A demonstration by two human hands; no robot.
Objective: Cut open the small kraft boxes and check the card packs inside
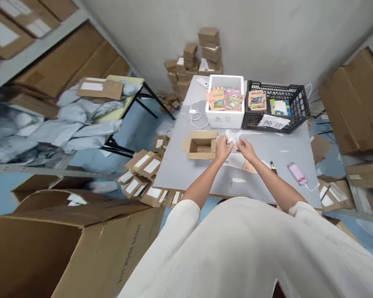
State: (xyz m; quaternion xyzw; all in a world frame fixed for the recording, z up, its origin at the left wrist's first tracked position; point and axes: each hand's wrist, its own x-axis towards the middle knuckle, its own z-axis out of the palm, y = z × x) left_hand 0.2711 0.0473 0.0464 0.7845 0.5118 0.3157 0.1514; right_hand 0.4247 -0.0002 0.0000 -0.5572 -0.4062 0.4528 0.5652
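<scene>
Both my hands are over the grey table point(192, 176), closed on a crumpled, whitish, see-through plastic wrap point(231, 136). My left hand point(223, 149) pinches its left side. On the other side, the fingers of my right hand point(246, 150) grip its edge. What the wrap contains, if anything, cannot be made out. Just left of my left hand stands a small open cardboard box point(202, 155), its inside bare. An orange card or packet point(249, 167) lies below my right hand, partly hidden by the forearm.
Behind the hands stand a white foam box point(225, 121) and a black crate point(276, 126), both holding colourful packets. A cutter point(273, 167) and a pink phone point(297, 173) lie to the right. Cardboard boxes point(151, 165) crowd the floor at left; grey parcels point(65, 128) lie beyond.
</scene>
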